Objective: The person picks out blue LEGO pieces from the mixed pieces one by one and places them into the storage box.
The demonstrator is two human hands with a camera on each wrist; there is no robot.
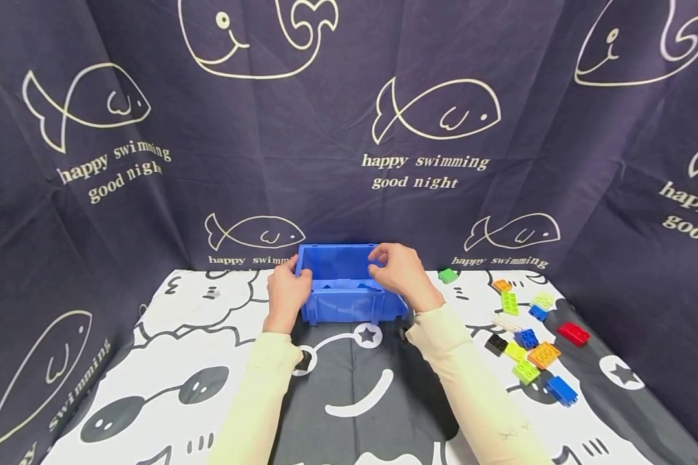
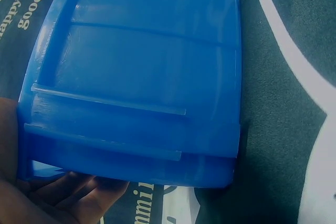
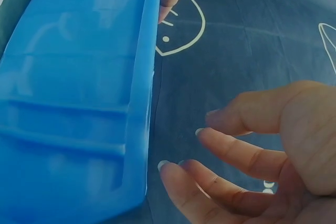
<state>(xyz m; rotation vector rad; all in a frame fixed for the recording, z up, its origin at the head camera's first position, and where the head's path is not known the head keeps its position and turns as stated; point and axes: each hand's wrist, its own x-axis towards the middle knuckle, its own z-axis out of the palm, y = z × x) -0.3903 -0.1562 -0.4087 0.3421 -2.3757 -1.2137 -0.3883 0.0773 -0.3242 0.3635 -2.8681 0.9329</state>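
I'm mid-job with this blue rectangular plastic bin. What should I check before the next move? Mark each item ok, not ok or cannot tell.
1. Left hand gripping the blue rectangular plastic bin: ok, it holds the left end.
2. Right hand free: ok, it holds nothing.
3. Right hand gripping the bin: not ok, the right wrist view shows its fingertips apart from the wall.
4. Bin upright: ok, its opening faces up.
5. Loose multicoloured plastic bricks off the black-and-white patterned cloth: not ok, they lie scattered on its right side.
6. Full contents of the bin: cannot tell, the front wall hides most of the inside.
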